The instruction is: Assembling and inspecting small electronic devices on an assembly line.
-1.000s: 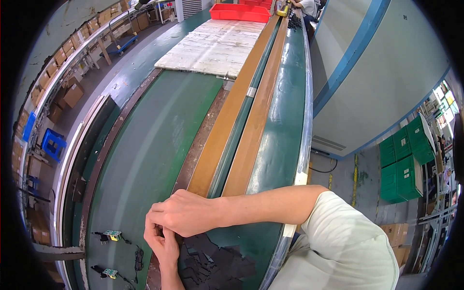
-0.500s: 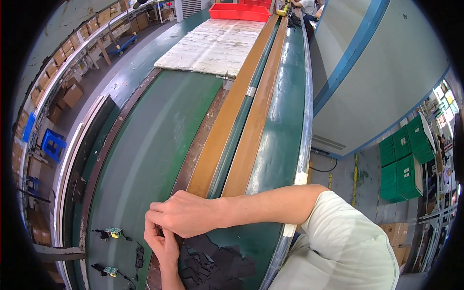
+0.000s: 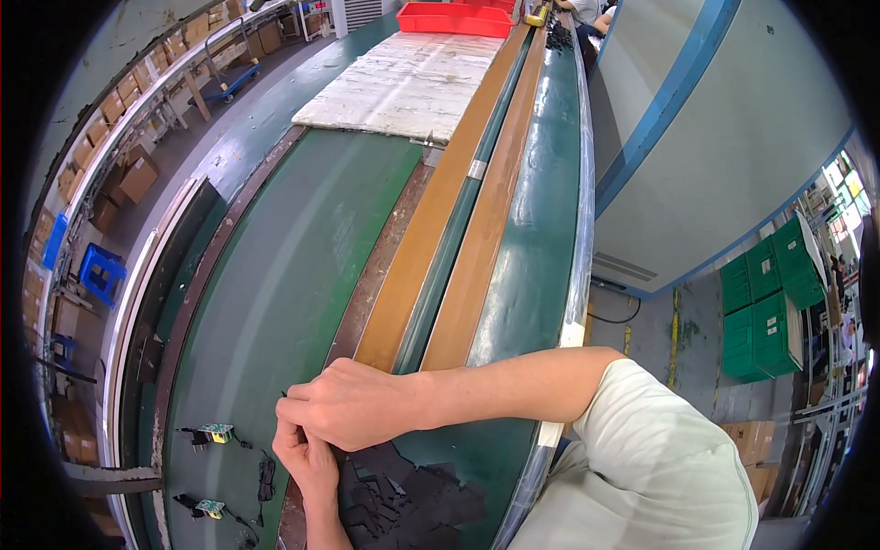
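My right hand (image 3: 359,403) reaches in across my body and lies over my left hand (image 3: 307,463). Both sets of fingers are closed and touch one another above the edge of the belt. What they pinch is mostly hidden; only a tiny dark bit shows by the fingertips. Close beside my wrists lies a heap of thin, flat black pieces (image 3: 408,500) on the green table top. To the left, on the green conveyor belt (image 3: 284,247), are two small green circuit boards, one farther (image 3: 218,433) and one nearer (image 3: 211,507), with black parts and cords.
Brown boards (image 3: 431,247) run lengthwise beside the belt. Farther off, a whitish worn sheet (image 3: 399,87) covers the belt, with a red tray (image 3: 454,20) beyond. Another person (image 3: 587,13) sits at the far end. Green crates (image 3: 761,339) stand at right; a blue stool (image 3: 101,273) at left.
Both circuit boards and their cords have shifted slightly away from me along the belt. My hands stay nearly in place, with a dark bit now showing at the fingertips.
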`<state>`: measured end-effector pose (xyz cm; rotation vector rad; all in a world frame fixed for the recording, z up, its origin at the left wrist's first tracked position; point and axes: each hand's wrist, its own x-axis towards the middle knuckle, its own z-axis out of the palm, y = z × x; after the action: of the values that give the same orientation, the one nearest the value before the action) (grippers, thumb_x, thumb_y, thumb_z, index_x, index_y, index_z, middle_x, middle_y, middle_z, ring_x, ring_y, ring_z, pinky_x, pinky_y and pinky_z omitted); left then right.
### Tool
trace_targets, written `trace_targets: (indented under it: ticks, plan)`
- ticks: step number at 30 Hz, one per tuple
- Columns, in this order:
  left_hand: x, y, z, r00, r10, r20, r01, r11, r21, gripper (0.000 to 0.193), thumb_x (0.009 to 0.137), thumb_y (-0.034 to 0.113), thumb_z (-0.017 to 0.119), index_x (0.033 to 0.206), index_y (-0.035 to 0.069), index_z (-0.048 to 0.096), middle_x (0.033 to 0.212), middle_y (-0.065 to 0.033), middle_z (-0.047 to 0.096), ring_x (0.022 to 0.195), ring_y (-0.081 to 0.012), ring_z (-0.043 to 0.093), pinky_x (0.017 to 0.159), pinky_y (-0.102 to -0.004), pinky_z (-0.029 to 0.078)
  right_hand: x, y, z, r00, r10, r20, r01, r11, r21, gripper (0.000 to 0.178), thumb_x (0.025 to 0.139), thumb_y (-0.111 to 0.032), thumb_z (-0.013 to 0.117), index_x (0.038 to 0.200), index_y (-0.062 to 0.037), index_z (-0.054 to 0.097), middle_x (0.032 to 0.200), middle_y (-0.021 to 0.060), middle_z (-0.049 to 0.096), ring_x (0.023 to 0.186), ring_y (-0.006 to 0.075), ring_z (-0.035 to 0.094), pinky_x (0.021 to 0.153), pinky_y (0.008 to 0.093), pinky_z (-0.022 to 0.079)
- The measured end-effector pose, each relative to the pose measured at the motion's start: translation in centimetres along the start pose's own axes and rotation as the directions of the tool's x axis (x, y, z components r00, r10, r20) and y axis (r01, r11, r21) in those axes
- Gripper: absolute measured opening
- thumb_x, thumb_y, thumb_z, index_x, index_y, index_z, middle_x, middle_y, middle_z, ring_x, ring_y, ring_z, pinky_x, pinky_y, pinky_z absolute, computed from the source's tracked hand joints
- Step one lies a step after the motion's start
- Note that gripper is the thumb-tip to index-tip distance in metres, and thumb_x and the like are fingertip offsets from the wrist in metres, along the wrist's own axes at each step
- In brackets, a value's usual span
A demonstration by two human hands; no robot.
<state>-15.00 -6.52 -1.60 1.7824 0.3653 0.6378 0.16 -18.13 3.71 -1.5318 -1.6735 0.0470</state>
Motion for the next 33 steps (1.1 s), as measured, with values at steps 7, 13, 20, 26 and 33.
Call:
trace_targets:
  ticks: [7,13,20,26,33]
  plan:
    - [0.2,1.2,0.4,0.999,-0.001,-0.036,0.000,1.000,-0.031,0.028,0.114,0.022,0.059,0.111,-0.005,0.066,0.098,-0.0019,0.070,0.089,-0.0076,0.060,0.078,-0.0247,0.049,0.4,-0.3,-0.1,0.989,0.005,-0.148,0.004,0.999,0.054,0.020,0.090,-0.009,0.068,0.106,0.0018,0.063,0.083,0.0127,0.066,0.066,0.0322,0.069,0.051,0.0420,0.049]
    - [0.4,2.0,0.9,0.999,-0.034,-0.035,0.033,0.999,-0.041,0.026,0.113,0.019,0.060,0.110,-0.005,0.066,0.101,-0.0023,0.070,0.090,-0.0077,0.060,0.080,-0.0248,0.049,0.7,0.2,0.0,0.972,-0.005,-0.233,0.002,1.000,-0.014,0.032,0.095,-0.016,0.069,0.121,0.0031,0.065,0.086,0.0110,0.066,0.072,0.0306,0.068,0.053,0.0410,0.050]
    - [0.5,2.0,0.3,0.999,0.030,0.036,-0.032,0.999,0.032,0.019,0.108,0.013,0.063,0.111,-0.005,0.066,0.108,-0.0032,0.069,0.098,-0.0091,0.060,0.084,-0.0260,0.049,0.4,-0.1,-0.5,0.993,0.069,-0.092,-0.073,0.996,-0.045,0.026,0.095,-0.020,0.070,0.108,0.0011,0.064,0.088,0.0096,0.066,0.076,0.0294,0.063,0.058,0.0419,0.052]
    - [0.5,2.2,0.5,1.000,0.006,0.026,-0.007,0.999,0.038,0.018,0.107,0.011,0.063,0.110,-0.007,0.066,0.109,-0.0052,0.070,0.100,-0.0113,0.061,0.087,-0.0277,0.049,0.4,0.0,0.3,0.985,0.041,-0.168,-0.047,0.998,-0.033,0.018,0.092,-0.016,0.065,0.089,-0.0001,0.057,0.078,0.0125,0.061,0.068,0.0327,0.064,0.055,0.0426,0.050]
    - [0.5,2.2,0.4,0.999,0.033,0.025,-0.035,0.996,0.078,0.018,0.107,0.009,0.063,0.109,-0.009,0.064,0.117,-0.0106,0.071,0.103,-0.0148,0.064,0.090,-0.0295,0.050,0.3,-0.3,0.0,0.992,0.096,-0.082,-0.099,0.994,-0.037,0.022,0.095,-0.019,0.064,0.091,0.0007,0.057,0.079,0.0140,0.060,0.064,0.0350,0.067,0.053,0.0447,0.050]
